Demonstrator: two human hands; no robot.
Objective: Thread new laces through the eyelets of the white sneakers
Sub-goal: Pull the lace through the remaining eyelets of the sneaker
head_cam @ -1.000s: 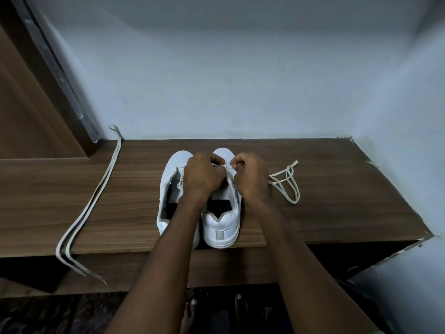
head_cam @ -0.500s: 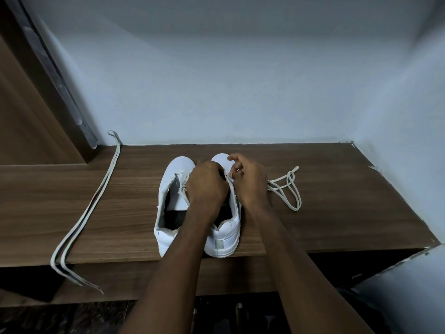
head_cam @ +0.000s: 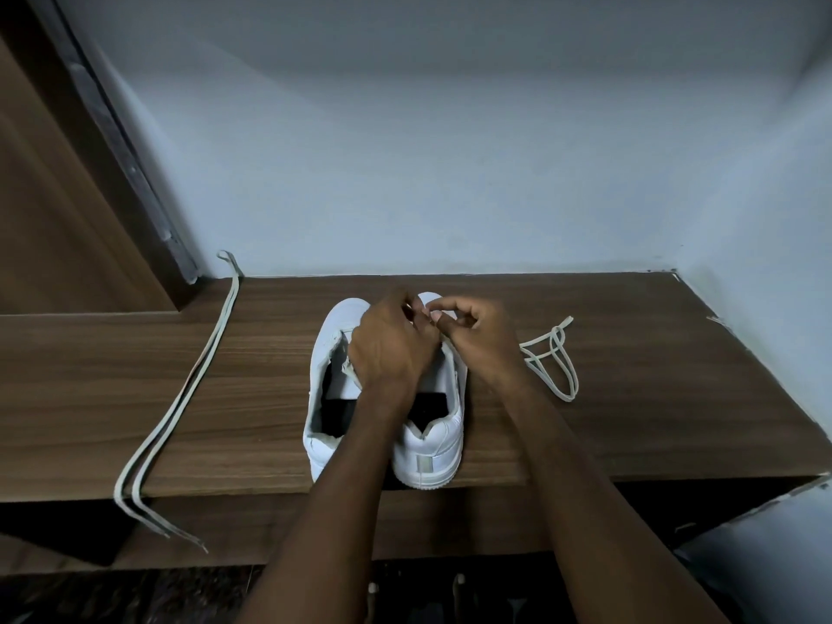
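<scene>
Two white sneakers stand side by side on the wooden shelf (head_cam: 630, 398), heels toward me: the left sneaker (head_cam: 328, 367) and the right sneaker (head_cam: 434, 452). My left hand (head_cam: 389, 349) and my right hand (head_cam: 477, 335) are over the front of the right sneaker, fingertips meeting and pinching a white lace there. The lace's free part (head_cam: 556, 358) trails to the right and lies looped on the shelf. The eyelets under my hands are hidden.
A second long lace (head_cam: 189, 389), doubled over, lies along the left of the shelf, its ends hanging over the front edge. A wall stands behind, a wooden door frame (head_cam: 112, 150) at the left, another wall at the right.
Both hands have shifted toward the toe of the right sneaker. My right hand's fingers have lifted and spread somewhat while still pinching the lace. The loop on the shelf has hardly moved.
</scene>
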